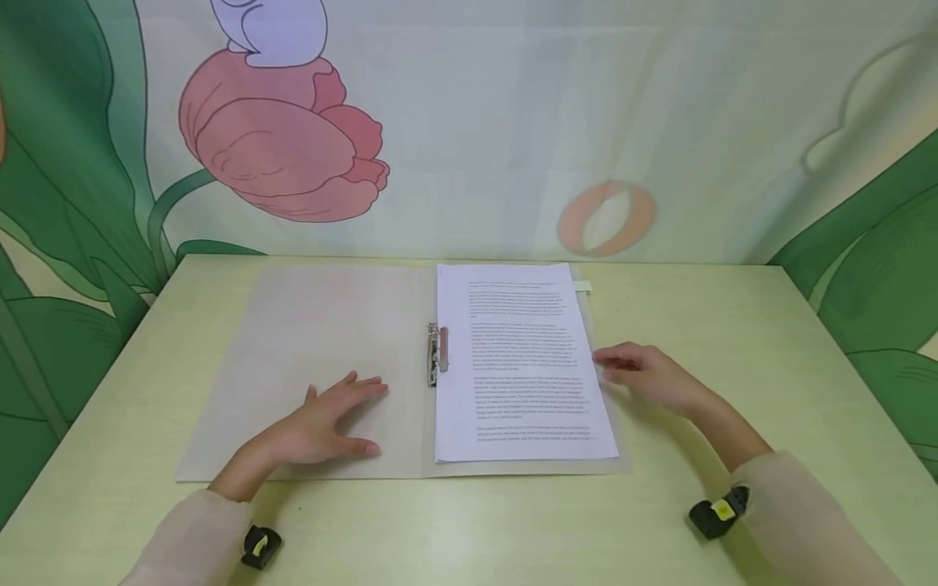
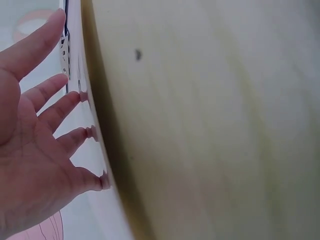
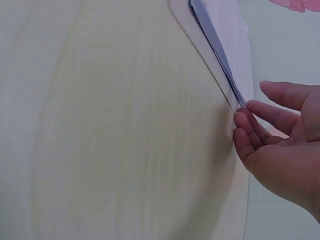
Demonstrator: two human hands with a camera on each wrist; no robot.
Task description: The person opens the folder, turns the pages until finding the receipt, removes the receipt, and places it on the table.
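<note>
A pale translucent folder [image 1: 315, 325] lies spread on the table, with a stack of printed paper [image 1: 523, 391] on its right half. At the stack's left edge is a metal lever clip [image 1: 432, 358]. My left hand [image 1: 322, 427] rests on the folder's left cover with fingers spread; in the left wrist view its fingertips [image 2: 91, 132] touch the cover. My right hand [image 1: 659, 378] is at the right edge of the stack. In the right wrist view, fingertips touch the edges of the paper [image 3: 220, 55] and folder, while the thumb stands apart.
The light wooden table [image 1: 469, 529] reaches a printed curtain [image 1: 484, 146] along its back edge. A small pale tab [image 1: 582, 286] sticks out past the stack's upper right. Black devices [image 1: 714, 514] are worn at both wrists.
</note>
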